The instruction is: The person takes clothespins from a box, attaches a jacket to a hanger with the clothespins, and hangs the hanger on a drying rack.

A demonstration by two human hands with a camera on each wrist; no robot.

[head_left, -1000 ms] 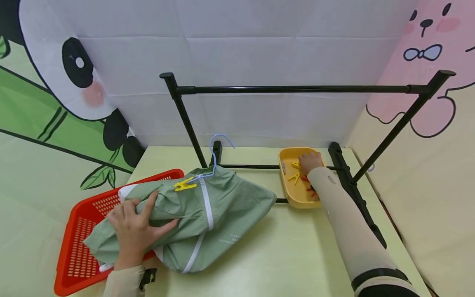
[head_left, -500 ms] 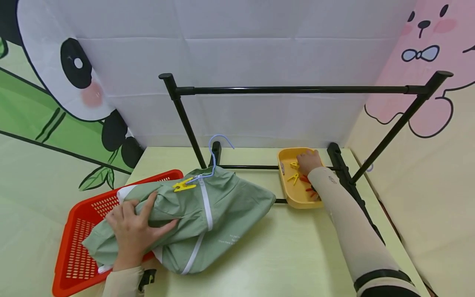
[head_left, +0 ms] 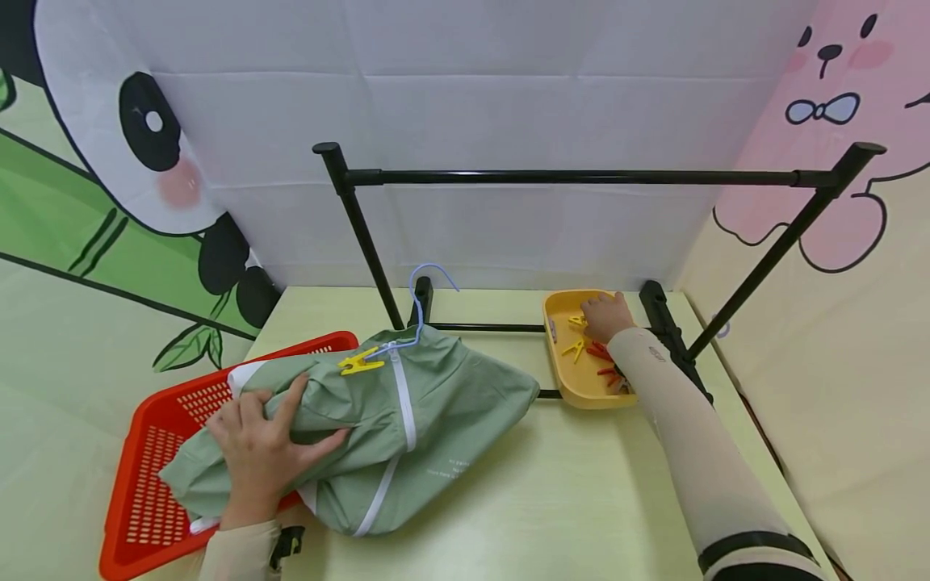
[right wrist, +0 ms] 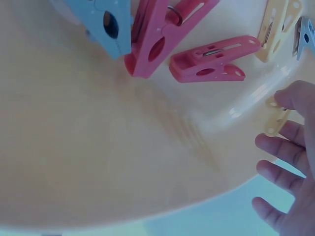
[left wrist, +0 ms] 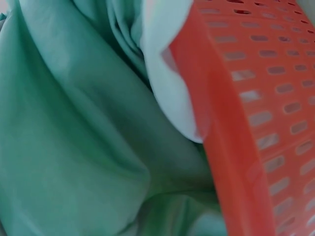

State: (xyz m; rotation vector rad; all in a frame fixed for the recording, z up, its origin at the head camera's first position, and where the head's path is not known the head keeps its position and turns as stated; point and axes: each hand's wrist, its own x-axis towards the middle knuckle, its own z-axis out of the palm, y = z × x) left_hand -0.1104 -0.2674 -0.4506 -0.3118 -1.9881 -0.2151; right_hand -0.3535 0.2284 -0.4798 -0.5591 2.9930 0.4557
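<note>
Garment, green with a white zip, lies half over the rim of a red basket [head_left: 154,460] and half on the bench [head_left: 523,484], with a blue hanger [head_left: 421,316] at its collar and a yellow clip [head_left: 361,362] attached beside it. Left hand [head_left: 263,448] rests on the cloth, fingers spread. Right hand [head_left: 607,317] is inside a yellow tray [head_left: 581,386], its grip pinching a small pale clip [right wrist: 276,118] between thumb and forefinger, other fingers apart.

Risks, as judged: the pinched clip could slip, being held near the fingertips; its neighbours, including a red clip [right wrist: 214,60], could be dragged along. Garment could slide deeper into the basket if the left hand lifts, since the rim leaves it sloping. Hanger hook could snag on the rack [head_left: 567,177], whose foot stands near it.

Edges: tray wall surrounds the right hand; a rack foot stands just beside the tray, beneath the forearm. Bench's right edge runs beyond that arm. Widest room for moving is the bench front, between garment and forearm.
</note>
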